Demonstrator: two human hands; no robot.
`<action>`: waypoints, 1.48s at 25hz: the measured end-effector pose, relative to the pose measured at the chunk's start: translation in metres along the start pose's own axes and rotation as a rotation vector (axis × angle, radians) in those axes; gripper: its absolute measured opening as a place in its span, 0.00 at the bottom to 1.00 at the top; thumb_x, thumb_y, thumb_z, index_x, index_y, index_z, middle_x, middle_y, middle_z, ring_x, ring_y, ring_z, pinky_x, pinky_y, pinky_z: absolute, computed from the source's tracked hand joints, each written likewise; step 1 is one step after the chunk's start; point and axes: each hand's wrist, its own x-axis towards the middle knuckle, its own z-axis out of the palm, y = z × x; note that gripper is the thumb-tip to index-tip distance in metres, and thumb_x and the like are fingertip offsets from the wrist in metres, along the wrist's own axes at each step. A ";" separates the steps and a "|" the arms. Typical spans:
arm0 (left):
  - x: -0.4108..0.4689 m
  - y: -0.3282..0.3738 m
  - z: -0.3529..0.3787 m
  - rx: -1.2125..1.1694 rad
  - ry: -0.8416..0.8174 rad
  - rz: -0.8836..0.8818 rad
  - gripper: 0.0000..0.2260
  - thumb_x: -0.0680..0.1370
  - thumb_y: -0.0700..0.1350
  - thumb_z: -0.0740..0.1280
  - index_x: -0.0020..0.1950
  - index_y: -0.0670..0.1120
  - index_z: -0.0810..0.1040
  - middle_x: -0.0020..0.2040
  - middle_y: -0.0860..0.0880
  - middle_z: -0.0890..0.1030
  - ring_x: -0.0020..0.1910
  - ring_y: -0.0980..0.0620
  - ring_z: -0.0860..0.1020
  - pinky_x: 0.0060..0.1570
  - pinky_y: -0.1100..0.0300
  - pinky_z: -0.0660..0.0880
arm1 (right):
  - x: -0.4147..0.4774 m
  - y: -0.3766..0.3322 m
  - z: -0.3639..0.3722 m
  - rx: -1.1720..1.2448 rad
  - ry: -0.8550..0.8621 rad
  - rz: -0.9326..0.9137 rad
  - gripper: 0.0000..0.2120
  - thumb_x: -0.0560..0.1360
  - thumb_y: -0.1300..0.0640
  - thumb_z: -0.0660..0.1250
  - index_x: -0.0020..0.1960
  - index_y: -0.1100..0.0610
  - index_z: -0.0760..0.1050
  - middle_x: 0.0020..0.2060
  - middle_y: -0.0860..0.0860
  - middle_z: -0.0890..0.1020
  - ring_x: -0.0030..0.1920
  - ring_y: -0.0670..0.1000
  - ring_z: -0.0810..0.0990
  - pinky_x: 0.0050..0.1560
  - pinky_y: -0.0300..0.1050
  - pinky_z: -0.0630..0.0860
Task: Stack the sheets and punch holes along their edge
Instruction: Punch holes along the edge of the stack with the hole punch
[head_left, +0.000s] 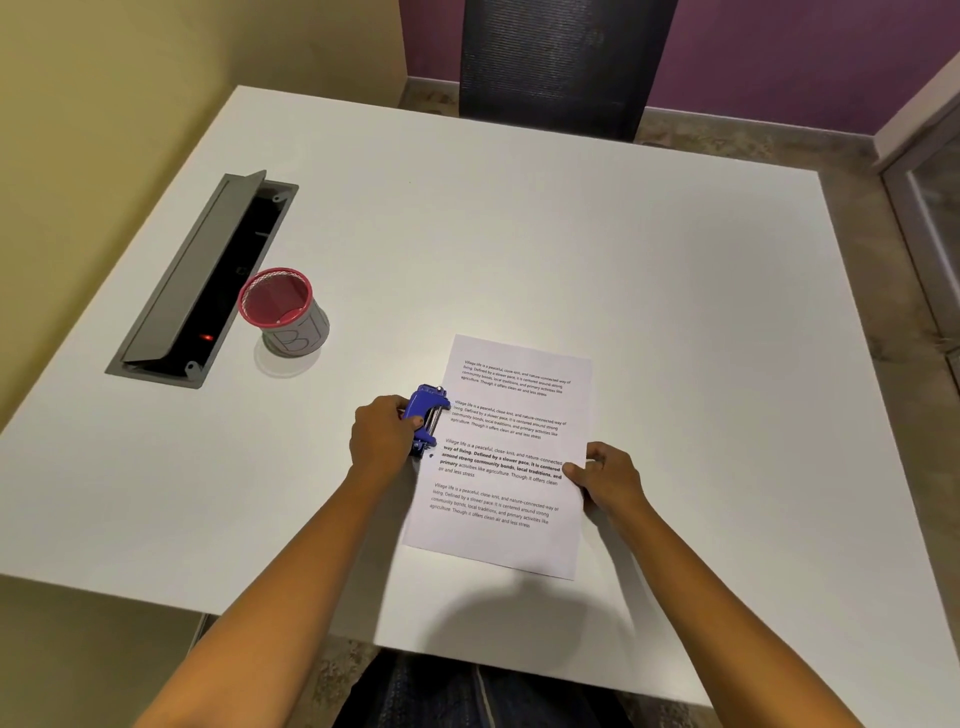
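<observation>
Blue hole punch (427, 420) is sitting on the sheets' (506, 457) left edge, left hand (382, 439) fingers wrapping it. Right hand (608, 475) fingers are pinching the right edge; desk (519, 234) beyond is lying open.

A single head-worn camera looks forward and steeply down onto a white table (519, 234), close enough that both forearms fill the lower frame. Beyond the fingers (574, 472) stands what seems a dark chair (561, 62).
</observation>
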 end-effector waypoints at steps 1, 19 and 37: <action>0.001 -0.001 -0.001 -0.008 -0.005 -0.005 0.12 0.75 0.42 0.70 0.57 0.41 0.80 0.51 0.43 0.83 0.43 0.48 0.75 0.45 0.59 0.69 | 0.001 0.002 -0.002 -0.009 0.003 -0.001 0.08 0.71 0.60 0.73 0.48 0.56 0.77 0.40 0.50 0.81 0.44 0.54 0.79 0.48 0.45 0.74; -0.015 0.002 0.002 -0.080 0.048 -0.044 0.14 0.77 0.41 0.66 0.62 0.41 0.76 0.55 0.41 0.82 0.46 0.45 0.78 0.44 0.57 0.72 | -0.011 0.031 -0.047 0.095 0.062 -0.006 0.07 0.65 0.56 0.76 0.41 0.49 0.80 0.44 0.53 0.86 0.48 0.57 0.85 0.57 0.60 0.78; -0.060 0.021 0.011 -0.620 -0.314 -0.039 0.08 0.73 0.39 0.72 0.50 0.38 0.80 0.29 0.55 0.80 0.34 0.55 0.80 0.42 0.59 0.78 | -0.034 -0.002 -0.062 0.237 0.043 -0.177 0.08 0.72 0.63 0.72 0.49 0.54 0.79 0.40 0.57 0.87 0.43 0.61 0.85 0.54 0.61 0.80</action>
